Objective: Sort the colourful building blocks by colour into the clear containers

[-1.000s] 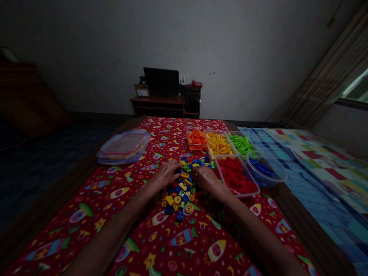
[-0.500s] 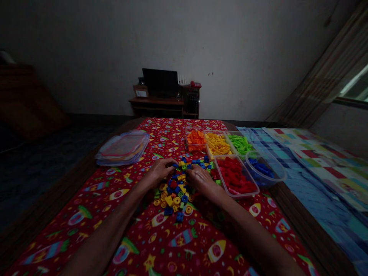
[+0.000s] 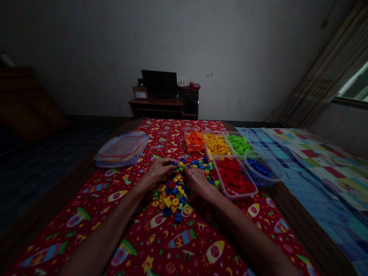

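Observation:
A mixed pile of toy building blocks (image 3: 172, 191) in yellow, blue, red and green lies on the red patterned cloth (image 3: 184, 260). My left hand (image 3: 159, 171) reaches in at the pile's far left, thumb and fingertips closed on a blue block (image 3: 175, 163). Across from it, my right hand (image 3: 197, 180) rests over the right part of the pile with curled fingers. Its fingertips point in among the blocks, and what they hold is hidden. Beside that hand stands a clear box of red blocks (image 3: 232, 176).
Behind the red box are tubs of orange blocks (image 3: 195, 138), yellow blocks (image 3: 217, 145) and green blocks (image 3: 238, 144). A round tub of blue blocks (image 3: 260, 168) stands at the right edge. Stacked clear lids (image 3: 122, 149) lie on the left. A monitor (image 3: 159, 83) stands beyond.
Both hands stay at the far part of the pile, with only slight finger movement. My right hand has shifted a little left in the picture; the whole view has moved slightly.

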### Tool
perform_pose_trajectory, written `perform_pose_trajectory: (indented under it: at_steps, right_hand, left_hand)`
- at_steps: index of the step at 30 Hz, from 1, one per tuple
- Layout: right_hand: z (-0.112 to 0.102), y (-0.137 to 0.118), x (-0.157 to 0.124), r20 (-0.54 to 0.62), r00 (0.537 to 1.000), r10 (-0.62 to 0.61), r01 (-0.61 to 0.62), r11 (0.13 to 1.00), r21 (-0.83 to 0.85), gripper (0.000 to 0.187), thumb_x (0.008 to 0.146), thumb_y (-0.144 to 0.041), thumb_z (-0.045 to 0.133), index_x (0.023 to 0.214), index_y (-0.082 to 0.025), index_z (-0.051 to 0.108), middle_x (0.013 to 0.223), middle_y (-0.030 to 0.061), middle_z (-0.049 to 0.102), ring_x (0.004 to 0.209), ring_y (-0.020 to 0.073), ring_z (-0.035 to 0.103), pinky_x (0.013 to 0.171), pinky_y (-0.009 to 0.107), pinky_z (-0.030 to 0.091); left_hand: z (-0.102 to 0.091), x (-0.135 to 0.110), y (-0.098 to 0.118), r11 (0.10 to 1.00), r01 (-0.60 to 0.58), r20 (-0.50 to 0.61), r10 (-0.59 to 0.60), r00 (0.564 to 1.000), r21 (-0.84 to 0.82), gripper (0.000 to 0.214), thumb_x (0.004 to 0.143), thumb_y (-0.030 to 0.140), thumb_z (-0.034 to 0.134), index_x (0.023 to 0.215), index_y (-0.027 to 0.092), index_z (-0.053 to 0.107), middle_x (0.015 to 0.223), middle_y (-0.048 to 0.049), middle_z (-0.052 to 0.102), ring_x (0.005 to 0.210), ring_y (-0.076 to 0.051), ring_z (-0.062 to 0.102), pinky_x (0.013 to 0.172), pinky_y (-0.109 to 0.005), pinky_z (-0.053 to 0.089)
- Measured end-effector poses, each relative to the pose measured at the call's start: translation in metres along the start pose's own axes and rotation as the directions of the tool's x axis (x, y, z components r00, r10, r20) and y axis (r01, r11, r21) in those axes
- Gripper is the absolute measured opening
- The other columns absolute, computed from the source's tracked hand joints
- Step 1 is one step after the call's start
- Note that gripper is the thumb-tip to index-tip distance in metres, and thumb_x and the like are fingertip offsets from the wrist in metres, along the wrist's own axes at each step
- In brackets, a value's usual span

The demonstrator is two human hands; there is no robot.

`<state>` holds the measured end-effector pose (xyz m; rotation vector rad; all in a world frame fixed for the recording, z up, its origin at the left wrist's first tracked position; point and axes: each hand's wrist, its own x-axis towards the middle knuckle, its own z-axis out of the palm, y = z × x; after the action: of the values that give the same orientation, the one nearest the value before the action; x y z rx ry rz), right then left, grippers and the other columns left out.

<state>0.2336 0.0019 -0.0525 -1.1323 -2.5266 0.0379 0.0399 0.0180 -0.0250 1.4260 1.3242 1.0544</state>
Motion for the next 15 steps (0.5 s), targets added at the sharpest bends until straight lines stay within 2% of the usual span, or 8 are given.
perform_pose_trajectory:
  at_steps: [4, 8, 11, 15]
  right_hand:
    - [-0.005, 0.003, -0.001, 0.034, 0.999, 0.008, -0.009, 0.999, 0.036, 0.018, 0.084, -0.007, 0.044, 0.096, -0.013, 0.057, 0.081, 0.0067, 0.059, 0.075, 0.016, 0.05, 0.066, 0.026, 0.033]
    - [-0.01, 0.005, -0.002, 0.037, 0.998, 0.053, -0.056, 0.995, 0.08, 0.017, 0.084, -0.01, 0.045, 0.093, -0.014, 0.059, 0.081, 0.0067, 0.061, 0.073, 0.0154, 0.051, 0.064, 0.025, 0.032]
    - [-0.012, 0.006, -0.001, -0.023, 0.996, 0.082, -0.075, 0.97, 0.233, 0.016, 0.085, -0.016, 0.048, 0.096, -0.014, 0.059, 0.084, 0.0065, 0.063, 0.076, 0.0156, 0.054, 0.066, 0.024, 0.035]
    - [-0.011, 0.005, 0.007, -0.054, 0.985, 0.162, -0.111, 0.85, 0.515, 0.017, 0.083, -0.019, 0.049, 0.094, -0.016, 0.062, 0.083, 0.0032, 0.066, 0.074, 0.0147, 0.058, 0.067, 0.024, 0.041]
  left_hand:
    - [-0.001, 0.002, -0.001, 0.999, -0.028, -0.02, 0.029, 0.999, 0.045, 0.04, 0.049, 0.05, 0.075, 0.07, 0.016, 0.069, 0.073, -0.0028, 0.071, 0.068, -0.02, 0.065, 0.063, -0.029, 0.053]
    - [0.001, -0.001, 0.001, 0.996, -0.019, -0.007, 0.019, 1.0, 0.085, 0.041, 0.052, 0.051, 0.073, 0.074, 0.016, 0.069, 0.074, -0.0023, 0.072, 0.067, -0.019, 0.064, 0.062, -0.028, 0.052]
    - [0.005, -0.007, 0.005, 0.995, -0.004, 0.001, 0.004, 1.0, 0.102, 0.037, 0.06, 0.048, 0.068, 0.077, 0.016, 0.07, 0.075, -0.0027, 0.072, 0.068, -0.019, 0.065, 0.06, -0.026, 0.051]
    - [0.012, -0.011, 0.008, 0.977, -0.078, 0.075, 0.064, 0.995, 0.199, 0.034, 0.069, 0.045, 0.06, 0.083, 0.016, 0.072, 0.082, -0.0041, 0.074, 0.076, -0.021, 0.067, 0.066, -0.028, 0.053]
